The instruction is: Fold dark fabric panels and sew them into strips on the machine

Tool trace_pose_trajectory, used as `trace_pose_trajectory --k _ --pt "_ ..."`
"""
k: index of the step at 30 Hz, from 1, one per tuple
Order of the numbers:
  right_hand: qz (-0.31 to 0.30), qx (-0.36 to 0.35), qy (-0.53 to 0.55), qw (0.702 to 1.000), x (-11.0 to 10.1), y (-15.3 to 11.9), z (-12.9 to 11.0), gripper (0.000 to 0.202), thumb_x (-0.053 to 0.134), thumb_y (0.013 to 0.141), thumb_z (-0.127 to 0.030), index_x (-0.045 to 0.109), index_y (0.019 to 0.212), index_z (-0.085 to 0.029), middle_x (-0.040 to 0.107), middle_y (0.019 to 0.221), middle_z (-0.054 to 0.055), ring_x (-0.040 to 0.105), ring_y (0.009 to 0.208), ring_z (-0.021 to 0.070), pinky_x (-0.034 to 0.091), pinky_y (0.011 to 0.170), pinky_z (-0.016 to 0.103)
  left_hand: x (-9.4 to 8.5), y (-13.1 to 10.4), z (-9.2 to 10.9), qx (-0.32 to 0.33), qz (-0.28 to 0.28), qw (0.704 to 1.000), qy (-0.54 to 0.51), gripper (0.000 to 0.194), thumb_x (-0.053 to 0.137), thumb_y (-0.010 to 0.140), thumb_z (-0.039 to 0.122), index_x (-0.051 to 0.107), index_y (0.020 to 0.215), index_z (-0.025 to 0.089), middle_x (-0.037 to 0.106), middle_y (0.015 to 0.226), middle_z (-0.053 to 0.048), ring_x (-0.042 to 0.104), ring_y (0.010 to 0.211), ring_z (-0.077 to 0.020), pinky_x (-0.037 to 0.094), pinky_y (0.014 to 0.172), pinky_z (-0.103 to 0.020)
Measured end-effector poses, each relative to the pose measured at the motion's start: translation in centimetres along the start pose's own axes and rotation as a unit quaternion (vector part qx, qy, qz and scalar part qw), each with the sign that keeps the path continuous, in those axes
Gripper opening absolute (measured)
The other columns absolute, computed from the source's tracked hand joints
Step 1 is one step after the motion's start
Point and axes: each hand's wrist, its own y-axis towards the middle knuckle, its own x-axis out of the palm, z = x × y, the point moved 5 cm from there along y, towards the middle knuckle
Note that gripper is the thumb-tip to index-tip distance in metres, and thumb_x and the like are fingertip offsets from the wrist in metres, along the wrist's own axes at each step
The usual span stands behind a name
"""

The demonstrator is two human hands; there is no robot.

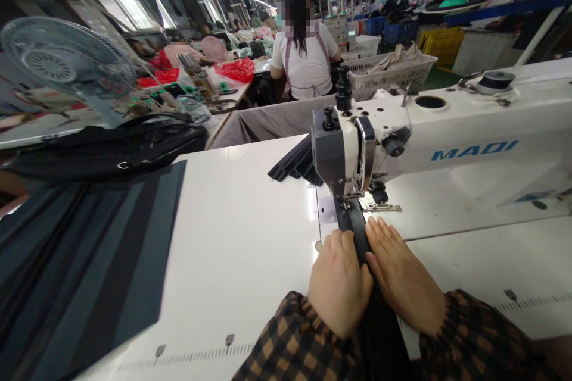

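Note:
A long black fabric strip [360,238] runs from the near table edge up under the presser foot [346,203] of a white sewing machine [469,125]. My left hand [339,286] is closed over the strip's left side, its fingers curled and its thumb against the fabric. My right hand [404,274] lies along the strip's right side with its fingers stretched out together, pointing at the needle area. Both hands are close in front of the machine head. Just behind that head, several short black strips [297,162] lie in a fan.
Dark fabric panels [129,250] cover the left of the white table [223,238]. Behind them are a black bag [107,146] and a fan [62,59]. A person [306,59] sits ahead, with a white basket [393,71] to the right.

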Motion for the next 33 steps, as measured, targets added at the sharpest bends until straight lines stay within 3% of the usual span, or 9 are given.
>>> trace_pose_trajectory --k 4,8,11,15,17,20,25,33 --pt "0.011 -0.008 0.020 1.000 -0.2 0.0 -0.2 0.047 0.032 0.088 -0.025 0.032 0.129 -0.002 0.032 0.135 0.016 0.017 0.129 0.0227 0.029 0.103 0.042 0.6 1.0 -0.5 -0.055 -0.017 0.998 0.016 0.029 0.041 0.071 0.009 0.052 0.097 0.012 0.058 0.085 -0.009 0.057 0.074 -0.0235 0.047 0.067 -0.037" --pt "0.001 -0.014 0.044 0.999 -0.4 0.2 -0.8 0.045 0.031 0.088 -0.024 0.034 0.129 -0.004 0.029 0.137 0.016 0.019 0.128 0.0222 0.031 0.102 0.042 1.5 2.1 -2.3 -0.082 0.001 0.984 -0.156 0.029 0.040 0.079 0.018 0.054 0.104 0.014 0.061 0.075 -0.004 0.058 0.068 -0.0165 0.046 0.066 -0.029" --pt "-0.012 -0.022 0.061 0.998 -0.5 0.4 -1.2 0.045 0.030 0.088 -0.021 0.033 0.130 -0.007 0.028 0.137 0.015 0.021 0.128 0.0219 0.033 0.101 0.042 1.7 2.1 -2.8 -0.059 0.009 0.971 -0.232 0.026 0.038 0.084 0.025 0.059 0.097 0.016 0.061 0.074 -0.002 0.058 0.068 -0.0142 0.046 0.066 -0.026" --pt "-0.027 -0.038 0.072 0.996 -1.0 0.4 -1.1 0.045 0.031 0.088 -0.022 0.033 0.130 -0.009 0.030 0.137 0.013 0.022 0.128 0.0213 0.032 0.101 0.041 0.9 1.6 -2.7 0.051 0.015 0.986 -0.157 0.034 0.032 0.089 0.030 0.063 0.086 0.018 0.059 0.084 -0.006 0.057 0.078 -0.0152 0.047 0.075 -0.029" --pt "-0.028 -0.032 0.067 0.997 -1.2 0.3 -0.7 0.046 0.032 0.088 -0.026 0.032 0.131 -0.009 0.028 0.138 0.013 0.021 0.128 0.0214 0.032 0.102 0.042 0.4 1.3 -2.9 0.109 0.043 0.988 -0.104 0.029 0.035 0.088 0.028 0.060 0.099 0.018 0.054 0.108 -0.010 0.052 0.101 -0.0195 0.043 0.089 -0.035" --pt "-0.020 -0.012 0.044 0.999 -1.1 0.2 -0.4 0.049 0.032 0.089 -0.029 0.029 0.132 -0.006 0.024 0.139 0.015 0.017 0.129 0.0229 0.030 0.103 0.042 1.2 1.1 -3.3 0.165 0.048 0.984 -0.050 0.036 0.033 0.089 0.022 0.042 0.123 0.013 0.035 0.134 -0.014 0.030 0.125 -0.0220 0.028 0.104 -0.042" --pt "-0.033 -0.029 0.018 0.999 -0.4 0.3 -1.6 0.046 0.030 0.088 -0.021 0.031 0.131 -0.004 0.025 0.138 0.017 0.018 0.128 0.0250 0.030 0.103 0.042 3.3 0.7 -3.6 0.132 0.050 0.990 -0.022 0.040 0.026 0.090 0.019 0.030 0.129 0.010 0.031 0.137 -0.015 0.030 0.126 -0.0212 0.036 0.100 -0.040" --pt "-0.028 -0.031 0.025 0.999 -0.7 0.8 -2.2 0.045 0.032 0.086 -0.018 0.035 0.129 -0.004 0.031 0.136 0.017 0.020 0.128 0.0249 0.031 0.102 0.042 2.9 0.7 -2.4 0.137 0.047 0.989 0.009 0.036 0.026 0.089 0.016 0.036 0.123 0.010 0.038 0.133 -0.016 0.029 0.126 -0.0204 0.036 0.100 -0.040"
